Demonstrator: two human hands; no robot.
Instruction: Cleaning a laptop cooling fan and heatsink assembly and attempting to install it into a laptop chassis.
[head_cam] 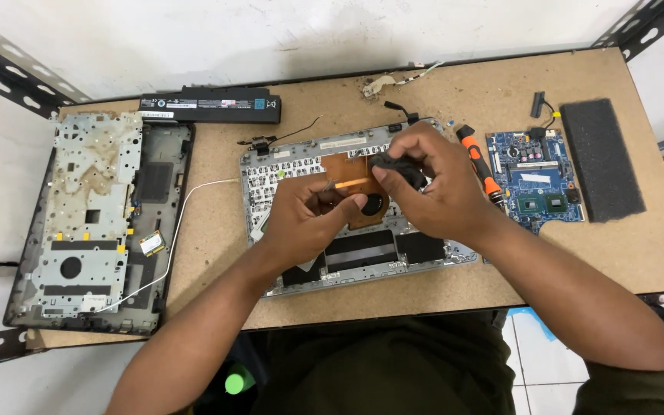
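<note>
Head cam looks straight down at both hands meeting over the opened laptop base (363,261) in the middle of the bench. Left hand (309,219) is curled, fingertips pinching the copper-coloured heatsink and fan piece (355,184). Right hand (432,184) is closed around the black end of it, on the far side. That part looks light but touchy to me: thin copper bends easily and the fan plastic is brittle, so I'd hold it by the edges and fan housing, not the pipe. An orange-handled screwdriver (479,167) lies just right of the hands, then a blue motherboard (536,180) and a dark foam pad (601,157). A black battery (213,106) sits at the far edge, with a stripped chassis (94,223) on the left.
</note>
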